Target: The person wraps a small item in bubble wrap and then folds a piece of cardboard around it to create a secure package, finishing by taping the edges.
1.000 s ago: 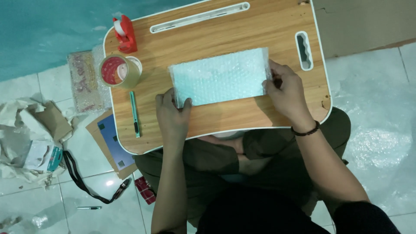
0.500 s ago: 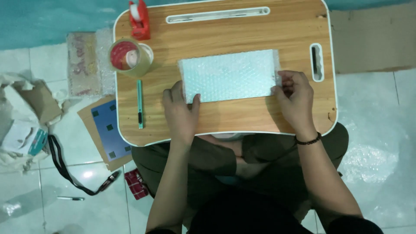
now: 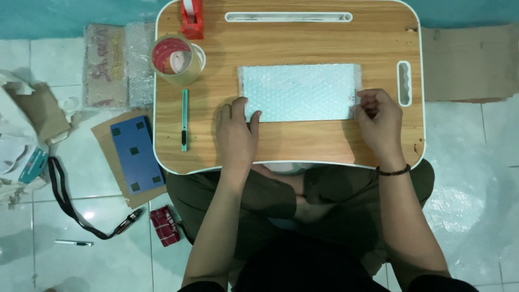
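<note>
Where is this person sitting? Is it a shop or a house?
Probably a home floor used for packing: a small wooden lap table, a tape roll, and a bubble-wrapped parcel over a tiled floor.

Two hands are here: one left hand (image 3: 236,135) and one right hand (image 3: 378,124). The worktop (image 3: 324,48) carries one bubble-wrap pack (image 3: 300,92), one roll of tape (image 3: 175,59), one red tape holder (image 3: 192,19) and one green cutter knife (image 3: 184,119). The floor has one blue board (image 3: 135,154), one black strap (image 3: 70,205) and one pen (image 3: 73,243).
</note>
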